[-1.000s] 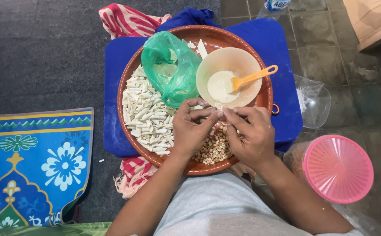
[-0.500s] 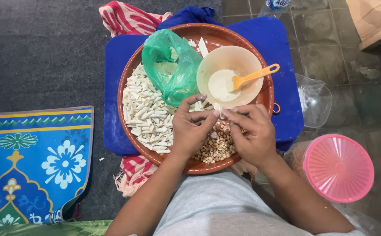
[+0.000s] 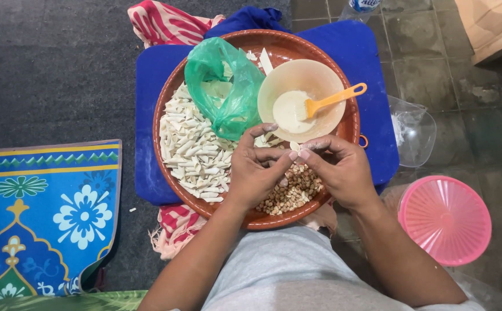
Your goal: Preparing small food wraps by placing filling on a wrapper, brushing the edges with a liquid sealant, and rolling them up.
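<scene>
Head view. Both hands meet over the near part of a round brown tray (image 3: 164,115), which sits on a blue square mat (image 3: 372,52) on the floor.

Left hand (image 3: 256,170): fingers curled inward, thumb and forefinger pinched toward the right hand. Right hand (image 3: 337,170): fingers bent, tips dusted white, pinched against the left fingertips. A small pale piece of dough wrapper (image 3: 294,147) shows between the 2 sets of fingertips; how much of it each hand grips cannot be told.

Directly under the hands, on the near right of the tray: a heap of brown peanuts (image 3: 297,193). On the tray's left: a pile of small white folded dough pieces (image 3: 190,147). Far side of tray: a crumpled green plastic bag (image 3: 228,86), touching the pile. Just right of the bag: a beige plastic bowl (image 3: 300,78) with white paste and an orange plastic spoon (image 3: 334,99) resting in it.

Off the tray, right: a clear plastic container (image 3: 415,129), and nearer, a pink ribbed round lid (image 3: 445,219). Left: a blue floral mat (image 3: 38,213) on dark carpet. A red-and-white patterned cloth (image 3: 164,23) lies under the blue mat.
</scene>
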